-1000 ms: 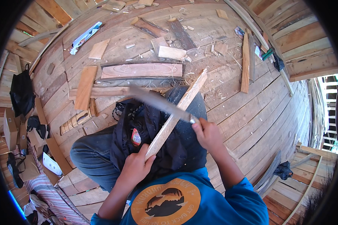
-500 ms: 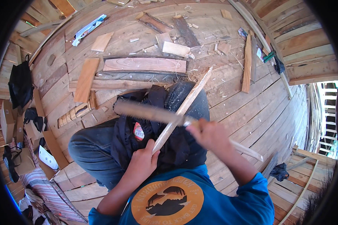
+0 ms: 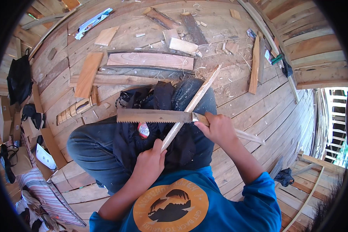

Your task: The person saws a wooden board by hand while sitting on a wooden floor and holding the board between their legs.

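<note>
My left hand (image 3: 149,164) is closed round the lower end of a slim, pale wooden stick (image 3: 199,94), which slants up and to the right over my lap. In my right hand (image 3: 219,129) is the wooden handle of a saw. The toothed blade (image 3: 154,116) lies level across the stick, pointing left with its teeth toward me. Whether blade and stick touch I cannot tell. A second pale stick (image 3: 251,137) shows beyond my right wrist, partly hidden by that hand. Dark cloth (image 3: 123,150) and a small red-and-white packet (image 3: 143,130) rest in my lap.
Ahead on the plank floor lie boards (image 3: 150,61), a flat orange-brown board (image 3: 89,75), bark-edged pieces (image 3: 193,29) and scattered shavings. A long board (image 3: 254,65) lies at the right. Cardboard boxes (image 3: 52,150) and a black bag (image 3: 20,79) stand along the left.
The saw blade was slanted and blurred; now it is level and sharp, its handle slightly higher and further right. My left hand still grips the stick.
</note>
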A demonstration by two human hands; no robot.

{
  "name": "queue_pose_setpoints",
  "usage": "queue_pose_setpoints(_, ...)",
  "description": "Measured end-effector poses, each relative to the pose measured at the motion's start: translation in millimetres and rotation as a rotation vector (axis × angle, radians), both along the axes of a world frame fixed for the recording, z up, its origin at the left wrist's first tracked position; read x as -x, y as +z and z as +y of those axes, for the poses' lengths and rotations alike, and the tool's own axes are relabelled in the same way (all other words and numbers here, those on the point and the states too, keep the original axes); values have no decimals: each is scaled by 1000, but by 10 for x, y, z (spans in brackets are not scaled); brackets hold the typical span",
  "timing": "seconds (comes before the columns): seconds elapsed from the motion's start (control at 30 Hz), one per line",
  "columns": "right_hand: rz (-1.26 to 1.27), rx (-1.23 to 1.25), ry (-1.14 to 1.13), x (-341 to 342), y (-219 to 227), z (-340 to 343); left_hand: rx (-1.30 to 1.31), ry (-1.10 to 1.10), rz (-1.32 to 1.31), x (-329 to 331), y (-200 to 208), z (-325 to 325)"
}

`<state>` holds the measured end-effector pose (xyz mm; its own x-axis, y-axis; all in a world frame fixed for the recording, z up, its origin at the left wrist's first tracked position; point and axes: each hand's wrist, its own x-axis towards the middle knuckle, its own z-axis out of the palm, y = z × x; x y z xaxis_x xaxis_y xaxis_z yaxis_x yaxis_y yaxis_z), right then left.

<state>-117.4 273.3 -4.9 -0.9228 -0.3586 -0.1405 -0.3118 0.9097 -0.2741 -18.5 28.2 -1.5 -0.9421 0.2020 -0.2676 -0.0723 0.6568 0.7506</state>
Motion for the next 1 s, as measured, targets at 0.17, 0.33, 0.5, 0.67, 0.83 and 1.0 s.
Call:
queue_pose_setpoints(0.17, -29, 27, -403, 416, -44, 331, -2, -10, 35, -31, 10, 37)
queue_pose_setpoints(0.33, -36, -46, -57, 60, 116, -117, -16, 18, -21, -21, -29, 6)
queue_pose_setpoints(0.5, 17, -35, -156, 328, 2, 182, -16, 24, 6, -24, -15, 11)
queue_pose_setpoints(0.67, -25, -56, -145, 200, 54, -11, 17, 5, -21, -24, -54, 53)
queue_pose_setpoints(0.83, 110, -19, -206, 460, -2, 250, -45, 25, -42, 4, -21, 47)
queue_pose_setpoints(1.0, 55, -66, -100, 288, 36, 34, -25, 39, -66, 15, -20, 81)
